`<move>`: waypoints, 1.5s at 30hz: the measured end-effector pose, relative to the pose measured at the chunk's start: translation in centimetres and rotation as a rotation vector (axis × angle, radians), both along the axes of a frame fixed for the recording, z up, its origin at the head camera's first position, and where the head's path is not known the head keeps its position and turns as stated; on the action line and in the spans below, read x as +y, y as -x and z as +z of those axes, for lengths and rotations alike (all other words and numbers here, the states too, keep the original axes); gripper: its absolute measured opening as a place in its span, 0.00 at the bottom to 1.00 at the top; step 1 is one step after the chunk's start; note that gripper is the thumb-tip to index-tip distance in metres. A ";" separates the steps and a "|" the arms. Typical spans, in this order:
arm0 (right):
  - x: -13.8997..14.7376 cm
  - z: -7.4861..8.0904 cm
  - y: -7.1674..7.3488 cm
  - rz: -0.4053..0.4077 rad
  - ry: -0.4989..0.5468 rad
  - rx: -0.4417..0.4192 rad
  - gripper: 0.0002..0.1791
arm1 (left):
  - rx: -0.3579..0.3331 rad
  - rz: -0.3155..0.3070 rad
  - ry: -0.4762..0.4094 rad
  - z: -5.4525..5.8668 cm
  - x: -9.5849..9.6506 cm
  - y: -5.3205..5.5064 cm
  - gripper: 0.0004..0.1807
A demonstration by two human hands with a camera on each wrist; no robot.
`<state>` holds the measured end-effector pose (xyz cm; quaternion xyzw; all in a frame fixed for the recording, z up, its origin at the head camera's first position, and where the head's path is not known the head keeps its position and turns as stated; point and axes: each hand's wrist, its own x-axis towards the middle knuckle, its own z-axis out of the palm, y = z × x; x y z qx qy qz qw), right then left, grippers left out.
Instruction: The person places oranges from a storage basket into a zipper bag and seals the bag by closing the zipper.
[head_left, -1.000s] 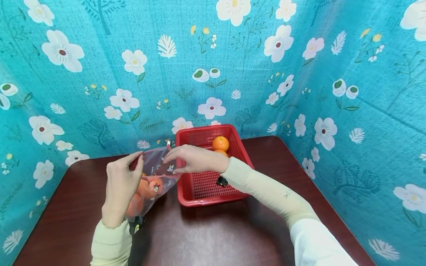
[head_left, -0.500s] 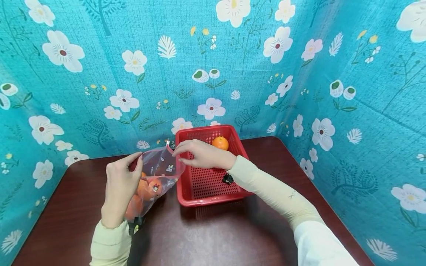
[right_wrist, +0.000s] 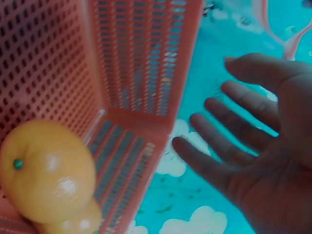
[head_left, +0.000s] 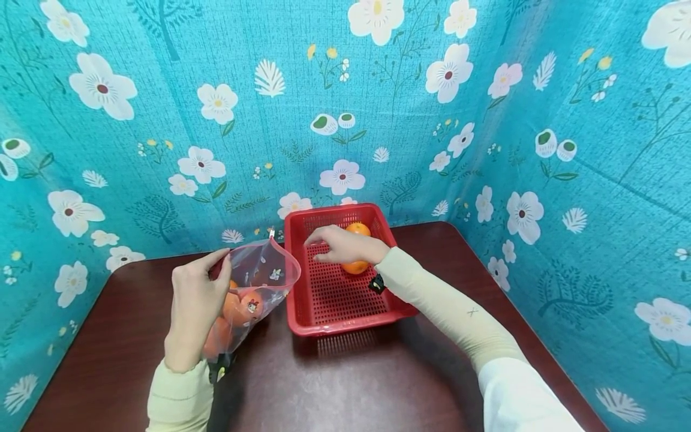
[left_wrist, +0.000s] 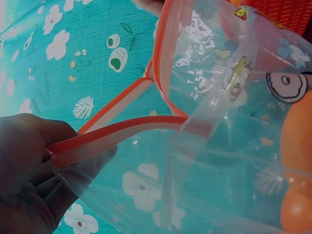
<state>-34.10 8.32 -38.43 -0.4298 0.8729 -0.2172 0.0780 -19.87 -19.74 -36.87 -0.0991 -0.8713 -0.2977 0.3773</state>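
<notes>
Left hand (head_left: 194, 300) pinching clear red-trimmed plastic bag (head_left: 276, 273); round orange fruits (head_left: 234, 309) inside. Right hand (head_left: 342, 245) loosely spread; beneath, red perforated plastic basket (head_left: 337, 330), 2 more fruits (right_wrist: 48, 178).

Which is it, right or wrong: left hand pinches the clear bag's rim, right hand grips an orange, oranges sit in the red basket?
Wrong on the right hand: it grips nothing; the right wrist view shows its fingers apart from the oranges in the red basket. The left hand does pinch the clear bag's rim.
</notes>
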 end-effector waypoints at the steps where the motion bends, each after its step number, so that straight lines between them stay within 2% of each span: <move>1: 0.2 -0.2 0.2 -0.020 -0.028 -0.009 0.27 | 0.000 0.000 0.000 0.0 0.0 0.0 0.10; 5: 0.8 -1.1 0.8 -0.090 -0.124 -0.053 0.28 | 0.000 0.000 -0.001 -0.1 0.0 -0.1 0.10; 12: 1.1 -2.2 1.9 -0.178 -0.304 -0.073 0.33 | 0.007 -0.004 0.004 -0.2 0.0 0.1 0.10; 17: 1.5 -2.4 2.0 -0.260 -0.380 -0.183 0.35 | 0.010 -0.007 0.009 -0.2 0.1 0.0 0.10; 23: 2.0 -2.7 2.2 -0.339 -0.508 -0.212 0.37 | -0.003 0.001 0.003 -0.2 0.1 -0.1 0.10; 26: 2.3 -2.8 2.2 -0.343 -0.521 -0.226 0.37 | -0.005 0.005 0.000 -0.2 0.1 -0.2 0.10; 33: 3.2 -3.7 2.2 -0.324 -0.536 -0.334 0.42 | -0.006 -0.007 0.001 -0.2 0.1 -0.2 0.10; 45: 3.1 -3.6 2.3 -0.340 -0.529 -0.374 0.41 | -0.024 0.003 -0.012 0.0 0.0 -0.6 0.11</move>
